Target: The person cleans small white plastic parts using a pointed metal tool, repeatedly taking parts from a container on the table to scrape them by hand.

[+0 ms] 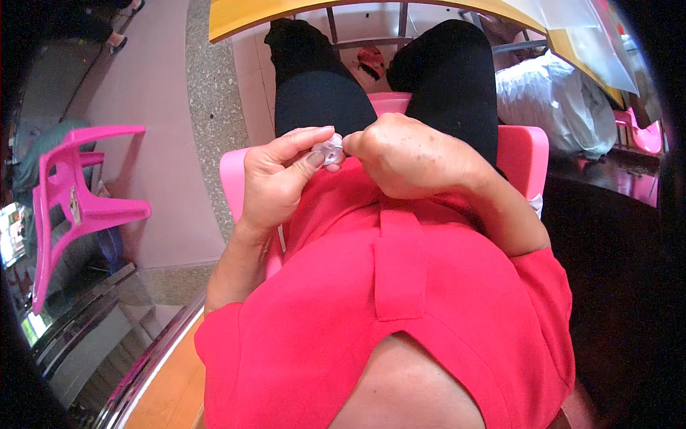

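Observation:
A small clear plastic piece [330, 149] is pinched between both hands just above my lap. My left hand [279, 179] holds it with thumb and fingers from the left. My right hand [404, 154] is curled into a loose fist and grips the piece's right side with its fingertips. Most of the piece is hidden by the fingers. Below the hands are my red shirt [400, 286] and, beyond them, my black trousers [321, 93].
I sit on a pink plastic chair [525, 154]. Another pink chair [78, 200] stands at the left on the floor. A yellow table edge [243, 18] curves across the top. A white plastic bag [554, 100] lies at the right under the table.

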A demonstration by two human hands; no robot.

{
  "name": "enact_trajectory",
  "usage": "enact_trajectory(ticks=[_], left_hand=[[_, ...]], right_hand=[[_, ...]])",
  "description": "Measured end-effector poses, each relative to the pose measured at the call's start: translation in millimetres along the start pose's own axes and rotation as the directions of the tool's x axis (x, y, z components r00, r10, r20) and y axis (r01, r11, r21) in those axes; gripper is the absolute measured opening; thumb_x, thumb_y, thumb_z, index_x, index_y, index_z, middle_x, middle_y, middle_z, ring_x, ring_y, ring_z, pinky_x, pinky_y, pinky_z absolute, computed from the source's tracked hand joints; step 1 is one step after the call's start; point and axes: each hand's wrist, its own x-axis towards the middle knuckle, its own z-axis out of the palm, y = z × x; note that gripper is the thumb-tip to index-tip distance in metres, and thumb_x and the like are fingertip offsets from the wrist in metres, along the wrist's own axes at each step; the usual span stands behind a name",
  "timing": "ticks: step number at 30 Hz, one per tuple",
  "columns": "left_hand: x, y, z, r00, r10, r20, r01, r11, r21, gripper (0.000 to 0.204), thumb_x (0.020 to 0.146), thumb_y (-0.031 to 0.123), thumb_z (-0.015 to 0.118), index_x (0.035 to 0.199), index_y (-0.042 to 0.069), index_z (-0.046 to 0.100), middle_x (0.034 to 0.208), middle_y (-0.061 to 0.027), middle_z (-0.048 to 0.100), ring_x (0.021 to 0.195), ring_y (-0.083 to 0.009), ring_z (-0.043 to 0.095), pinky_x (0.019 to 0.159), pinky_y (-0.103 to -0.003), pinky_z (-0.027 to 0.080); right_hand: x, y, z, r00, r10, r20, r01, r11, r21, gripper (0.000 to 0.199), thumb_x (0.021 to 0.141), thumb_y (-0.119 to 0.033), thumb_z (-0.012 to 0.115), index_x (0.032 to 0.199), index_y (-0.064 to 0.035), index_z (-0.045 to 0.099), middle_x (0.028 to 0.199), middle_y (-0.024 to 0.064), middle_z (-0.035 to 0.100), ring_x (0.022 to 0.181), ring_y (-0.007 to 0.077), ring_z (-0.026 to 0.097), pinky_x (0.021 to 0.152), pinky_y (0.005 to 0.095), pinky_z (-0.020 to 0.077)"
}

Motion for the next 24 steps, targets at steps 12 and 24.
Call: enact_trajectory(ticks=[12, 24], left_hand=[[8.7, 4.3, -2.6, 0.990, -0.144, 0.001, 0.134, 0.916, -0.378, 0.030, 0.092, 0.002, 0.050, 0.121, -0.004, 0.053, 0.106, -0.0201, 0.063, 0.083, -0.0241, 0.066, 0.073, -0.030, 0.055], [7.9, 1.4, 3.7, 0.995, -0.095, -0.032, 0.086, 0.974, -0.211, 0.029, 0.090, 0.003, 0.056, 0.118, -0.004, 0.056, 0.104, -0.0167, 0.064, 0.084, -0.0196, 0.065, 0.073, -0.027, 0.054]], right_hand=[[-14.5, -2.8, 18.7, 0.932, 0.045, -0.358, -0.035, 0.999, 0.034, 0.018, 0.074, 0.002, 0.055, 0.092, 0.0061, 0.055, 0.072, 0.0231, 0.061, 0.068, 0.0380, 0.063, 0.060, 0.0428, 0.0500], [-10.9, -8.0, 21.1, 0.951, 0.053, -0.304, -0.073, 0.996, -0.053, 0.021, 0.075, -0.003, 0.056, 0.094, 0.0051, 0.056, 0.077, 0.0214, 0.063, 0.071, 0.0347, 0.064, 0.062, 0.0402, 0.0522]])
